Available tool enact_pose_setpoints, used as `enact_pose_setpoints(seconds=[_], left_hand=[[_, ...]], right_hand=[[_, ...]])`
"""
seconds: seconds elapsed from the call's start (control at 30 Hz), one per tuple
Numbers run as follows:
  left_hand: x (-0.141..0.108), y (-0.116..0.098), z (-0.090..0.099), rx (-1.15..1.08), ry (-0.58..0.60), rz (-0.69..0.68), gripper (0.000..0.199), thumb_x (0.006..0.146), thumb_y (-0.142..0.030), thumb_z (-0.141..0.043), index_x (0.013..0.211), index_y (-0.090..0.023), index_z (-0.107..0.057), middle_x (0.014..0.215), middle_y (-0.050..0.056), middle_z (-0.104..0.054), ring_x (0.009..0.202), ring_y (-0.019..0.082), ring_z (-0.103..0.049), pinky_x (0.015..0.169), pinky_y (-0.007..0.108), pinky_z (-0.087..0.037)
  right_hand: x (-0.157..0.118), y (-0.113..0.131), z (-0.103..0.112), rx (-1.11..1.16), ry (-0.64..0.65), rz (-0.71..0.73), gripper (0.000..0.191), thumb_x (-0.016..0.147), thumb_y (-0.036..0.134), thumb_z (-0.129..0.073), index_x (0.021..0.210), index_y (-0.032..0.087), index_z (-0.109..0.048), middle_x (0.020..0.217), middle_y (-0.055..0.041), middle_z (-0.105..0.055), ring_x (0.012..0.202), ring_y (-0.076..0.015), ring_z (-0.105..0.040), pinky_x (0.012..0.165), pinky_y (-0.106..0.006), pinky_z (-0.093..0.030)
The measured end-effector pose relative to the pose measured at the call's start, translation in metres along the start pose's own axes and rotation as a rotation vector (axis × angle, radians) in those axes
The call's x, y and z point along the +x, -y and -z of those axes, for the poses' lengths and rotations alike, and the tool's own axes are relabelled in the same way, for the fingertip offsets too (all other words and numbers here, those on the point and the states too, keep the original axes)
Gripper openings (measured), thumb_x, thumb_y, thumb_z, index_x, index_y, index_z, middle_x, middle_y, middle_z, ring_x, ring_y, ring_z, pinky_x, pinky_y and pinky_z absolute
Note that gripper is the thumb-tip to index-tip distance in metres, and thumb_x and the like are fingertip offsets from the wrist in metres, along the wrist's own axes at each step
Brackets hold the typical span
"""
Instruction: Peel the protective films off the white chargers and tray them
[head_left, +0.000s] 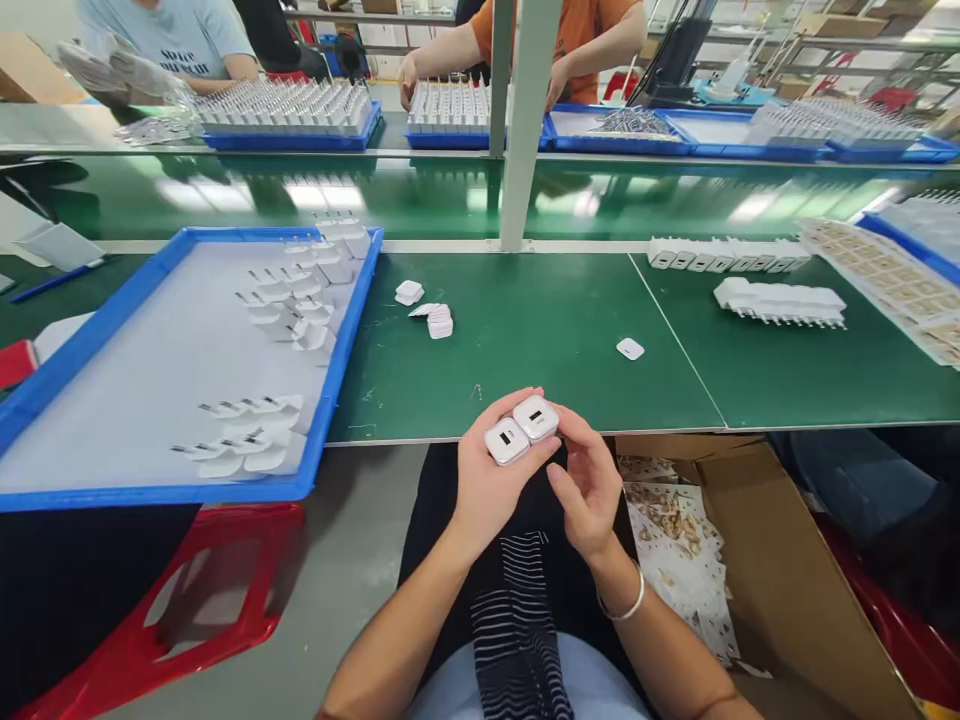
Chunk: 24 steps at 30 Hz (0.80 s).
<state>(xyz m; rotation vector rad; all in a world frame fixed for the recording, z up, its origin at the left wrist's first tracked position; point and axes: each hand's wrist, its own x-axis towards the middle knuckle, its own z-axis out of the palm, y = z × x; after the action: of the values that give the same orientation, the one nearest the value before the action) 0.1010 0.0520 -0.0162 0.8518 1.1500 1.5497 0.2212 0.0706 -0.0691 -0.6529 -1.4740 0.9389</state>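
Note:
Two white USB chargers sit side by side above my lap, just off the bench's front edge. Their port faces are turned up toward me. My left hand (484,485) is closed around the nearer charger (507,440), with its thumb lying below the pair. The fingers of my right hand (589,485) bend against the right side of the other charger (535,417), while its thumb stands away from it. Small white square pieces (439,321) lie on the green bench (540,310) ahead. One flat white cover (630,348) rests farther right.
A blue-rimmed tray (180,490) at left carries groups of white plug housings. Rows of chargers (727,255) stand at right, beside a sheet of parts (892,280). A cardboard box (780,560) holding scraps is at my right. A post (523,130) rises ahead; co-workers sit beyond.

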Motion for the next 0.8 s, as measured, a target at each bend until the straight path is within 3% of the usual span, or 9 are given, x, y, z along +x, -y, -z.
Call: enact_pose_setpoints(seconds=[0.1, 0.23, 0.33, 0.4, 0.5, 0.6, 0.7, 0.8], left_hand=[[-0.004, 0.002, 0.015, -0.004, 0.092, -0.035, 0.053, 0.079, -0.021, -0.082, 0.123, -0.024, -0.052, 0.137, 0.010, -0.065, 0.118, 0.020, -0.068, 0.100, 0.034, -0.056], [-0.007, 0.002, 0.027, -0.007, 0.107, -0.060, 0.041, 0.082, -0.021, -0.080, 0.098, -0.023, -0.043, 0.138, 0.006, -0.052, 0.112, 0.016, -0.067, 0.090, 0.029, -0.058], [-0.002, -0.002, 0.028, -0.005, 0.074, -0.093, 0.043, 0.073, -0.021, -0.087, 0.089, -0.020, -0.047, 0.125, 0.006, -0.056, 0.120, 0.021, -0.064, 0.097, 0.034, -0.056], [0.004, -0.006, 0.027, -0.021, 0.016, -0.133, 0.042, 0.066, -0.020, -0.092, 0.087, -0.018, -0.055, 0.128, 0.007, -0.060, 0.133, 0.028, -0.057, 0.108, 0.041, -0.052], [0.011, -0.009, 0.027, -0.096, -0.025, -0.087, 0.039, 0.076, -0.027, -0.085, 0.111, -0.021, -0.067, 0.137, 0.010, -0.064, 0.136, 0.030, -0.057, 0.112, 0.046, -0.050], [0.014, -0.010, 0.026, -0.163, 0.057, 0.058, 0.048, 0.086, -0.035, -0.075, 0.131, -0.023, -0.064, 0.137, 0.012, -0.067, 0.126, 0.030, -0.066, 0.105, 0.044, -0.056], [0.014, -0.011, 0.024, -0.089, 0.152, 0.129, 0.063, 0.073, -0.028, -0.087, 0.133, -0.025, -0.066, 0.139, 0.010, -0.067, 0.128, 0.030, -0.065, 0.105, 0.037, -0.057], [0.017, -0.012, 0.023, -0.017, 0.185, 0.117, 0.071, 0.064, -0.021, -0.092, 0.131, -0.027, -0.069, 0.141, 0.008, -0.066, 0.132, 0.027, -0.062, 0.107, 0.032, -0.055]], right_hand=[[0.007, -0.001, 0.004, 0.054, 0.025, -0.054, 0.036, 0.087, 0.022, -0.071, 0.122, 0.032, -0.068, 0.125, -0.0086, -0.070, 0.124, -0.0275, -0.064, 0.104, -0.051, -0.055], [0.016, 0.003, 0.008, 0.189, 0.096, -0.186, 0.029, 0.084, 0.019, -0.078, 0.109, 0.031, -0.071, 0.123, -0.0059, -0.073, 0.119, -0.0230, -0.068, 0.098, -0.042, -0.058], [0.021, 0.006, 0.006, 0.218, 0.032, -0.243, 0.021, 0.084, 0.022, -0.079, 0.102, 0.029, -0.071, 0.115, -0.0057, -0.077, 0.109, -0.0222, -0.073, 0.090, -0.039, -0.062], [0.023, 0.006, 0.005, 0.220, -0.033, -0.267, 0.020, 0.083, 0.025, -0.080, 0.100, 0.028, -0.070, 0.113, -0.0056, -0.078, 0.104, -0.0218, -0.075, 0.088, -0.038, -0.062], [0.027, 0.004, 0.004, 0.213, -0.138, -0.285, 0.022, 0.084, 0.027, -0.079, 0.104, 0.029, -0.069, 0.115, -0.0053, -0.077, 0.104, -0.0206, -0.075, 0.087, -0.036, -0.063], [0.031, 0.003, 0.001, 0.189, -0.158, -0.243, 0.022, 0.085, 0.026, -0.077, 0.105, 0.029, -0.069, 0.115, -0.0054, -0.077, 0.105, -0.0212, -0.075, 0.090, -0.037, -0.063], [0.031, 0.007, -0.003, 0.172, -0.113, -0.182, 0.021, 0.087, 0.021, -0.075, 0.107, 0.028, -0.072, 0.118, -0.0057, -0.077, 0.114, -0.0228, -0.072, 0.100, -0.042, -0.059], [0.031, 0.014, -0.003, 0.161, -0.047, -0.128, 0.023, 0.092, 0.018, -0.070, 0.111, 0.031, -0.073, 0.121, -0.0038, -0.076, 0.118, -0.0227, -0.069, 0.103, -0.046, -0.057]])
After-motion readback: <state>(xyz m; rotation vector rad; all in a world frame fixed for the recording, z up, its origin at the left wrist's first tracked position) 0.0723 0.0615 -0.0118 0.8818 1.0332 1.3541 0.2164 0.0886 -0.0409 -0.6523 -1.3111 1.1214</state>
